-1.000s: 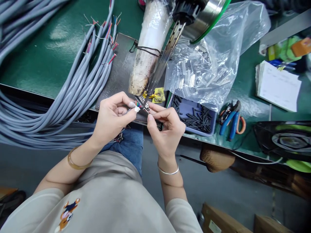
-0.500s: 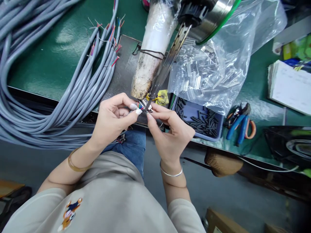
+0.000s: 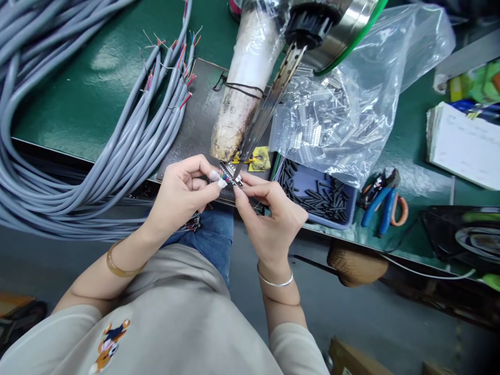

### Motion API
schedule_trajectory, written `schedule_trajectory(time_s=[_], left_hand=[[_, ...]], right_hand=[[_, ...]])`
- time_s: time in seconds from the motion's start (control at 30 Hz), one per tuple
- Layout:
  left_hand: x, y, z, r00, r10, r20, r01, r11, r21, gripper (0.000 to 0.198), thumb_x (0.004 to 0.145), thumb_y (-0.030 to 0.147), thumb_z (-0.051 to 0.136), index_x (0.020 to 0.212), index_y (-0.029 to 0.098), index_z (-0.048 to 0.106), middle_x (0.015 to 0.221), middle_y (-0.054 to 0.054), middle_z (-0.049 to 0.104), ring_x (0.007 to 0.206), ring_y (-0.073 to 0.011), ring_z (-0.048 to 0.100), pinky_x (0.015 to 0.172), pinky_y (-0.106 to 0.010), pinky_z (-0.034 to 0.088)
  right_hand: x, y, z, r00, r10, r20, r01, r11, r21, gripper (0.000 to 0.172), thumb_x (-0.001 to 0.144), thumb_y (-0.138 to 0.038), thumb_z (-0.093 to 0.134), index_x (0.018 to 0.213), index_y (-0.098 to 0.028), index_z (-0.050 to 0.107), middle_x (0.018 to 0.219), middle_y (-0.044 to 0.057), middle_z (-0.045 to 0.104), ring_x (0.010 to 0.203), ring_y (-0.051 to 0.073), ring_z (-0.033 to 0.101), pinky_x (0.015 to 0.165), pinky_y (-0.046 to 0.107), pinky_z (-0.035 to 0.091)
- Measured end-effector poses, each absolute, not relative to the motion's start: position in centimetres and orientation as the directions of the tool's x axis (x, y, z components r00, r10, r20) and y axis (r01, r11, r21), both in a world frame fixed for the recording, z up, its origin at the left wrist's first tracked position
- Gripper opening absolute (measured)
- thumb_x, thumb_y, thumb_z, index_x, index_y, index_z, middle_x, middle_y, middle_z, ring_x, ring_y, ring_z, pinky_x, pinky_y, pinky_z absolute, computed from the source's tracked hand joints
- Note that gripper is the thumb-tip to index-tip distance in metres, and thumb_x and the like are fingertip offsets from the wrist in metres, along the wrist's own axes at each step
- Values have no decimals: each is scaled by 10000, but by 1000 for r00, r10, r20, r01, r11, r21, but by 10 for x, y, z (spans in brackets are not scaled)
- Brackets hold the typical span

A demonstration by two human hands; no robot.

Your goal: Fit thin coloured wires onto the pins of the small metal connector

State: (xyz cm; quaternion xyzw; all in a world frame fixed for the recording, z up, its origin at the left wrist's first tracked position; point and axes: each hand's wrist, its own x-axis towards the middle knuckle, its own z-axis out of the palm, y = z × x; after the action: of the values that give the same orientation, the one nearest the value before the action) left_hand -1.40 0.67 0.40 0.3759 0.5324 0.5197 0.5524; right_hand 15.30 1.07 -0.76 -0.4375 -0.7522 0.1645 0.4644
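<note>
My left hand (image 3: 182, 192) pinches thin coloured wires (image 3: 223, 176) beside a small metal connector (image 3: 233, 175). On the other side of that connector, my right hand (image 3: 271, 211) has thumb and forefinger closed on its edge. The dark tip of a soldering iron (image 3: 269, 101) reaches down onto the connector between both hands. Left of the iron lies a whitish, burnt-ended roll (image 3: 242, 83) with a black tie around it. Behind the fingertips is a yellow sponge piece (image 3: 259, 159). My fingertips hide part of the wires.
Bundled grey cables (image 3: 117, 151) fill the left. A clear bag of metal parts (image 3: 332, 109) overlaps a blue tray (image 3: 349, 221) of black tubes. Blue-handled pliers (image 3: 386, 208), a paper pad (image 3: 464, 143) and a wire spool (image 3: 347, 36) lie right of the iron.
Both hands and the connector have shifted very slightly down and left relative to the iron. The grips look the same.
</note>
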Motion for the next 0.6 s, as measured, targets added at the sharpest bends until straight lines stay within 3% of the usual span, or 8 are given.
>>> schedule_trajectory(time_s=[0.17,0.27,0.37,0.43,0.53,0.6], left_hand=[[-13,-1,0,-94,985,-147,-42,143,989,165,786,223,774,814,161,624,663,50,594,429,-24,436,404,-159,340],[-10,-12,-7,-135,991,12,146,8,989,190,816,222,778,967,162,679,840,5,700,571,-46,529,550,-171,442],[-10,-23,-13,-150,982,117,304,-67,950,89,878,223,725,940,159,721,859,-17,746,654,-74,587,674,-201,491],[-12,-26,-12,-121,991,49,241,-19,970,105,910,240,679,885,148,722,753,-11,727,595,-73,559,613,-198,470],[-19,-28,-4,67,981,-183,-24,185,982,179,904,301,680,851,130,692,660,-1,685,448,-48,450,435,-185,357],[-25,-28,2,220,930,-293,-130,326,936,234,882,349,711,838,121,678,639,-2,671,399,-35,409,382,-180,293]], right_hand=[[155,10,-9,-182,796,577,553,568,-610,161,899,-109,712,894,-248,631,1030,-30,830,883,139,810,729,201,644],[159,6,-11,-168,781,602,590,569,-573,166,900,-108,710,904,-254,633,982,-30,832,841,142,810,701,212,637],[164,0,-13,-164,745,646,568,607,-555,158,906,-113,705,954,-246,635,977,3,831,871,167,812,726,248,638],[166,-4,-14,-180,720,670,538,642,-546,149,912,-118,695,973,-237,629,1019,37,828,909,188,810,719,266,628],[167,-7,-13,-275,728,628,517,662,-543,120,932,-135,669,951,-236,607,1079,57,816,859,172,798,666,259,593],[166,-8,-11,-311,775,550,498,626,-600,103,951,-161,649,924,-242,591,965,17,803,743,132,756,637,244,565]])
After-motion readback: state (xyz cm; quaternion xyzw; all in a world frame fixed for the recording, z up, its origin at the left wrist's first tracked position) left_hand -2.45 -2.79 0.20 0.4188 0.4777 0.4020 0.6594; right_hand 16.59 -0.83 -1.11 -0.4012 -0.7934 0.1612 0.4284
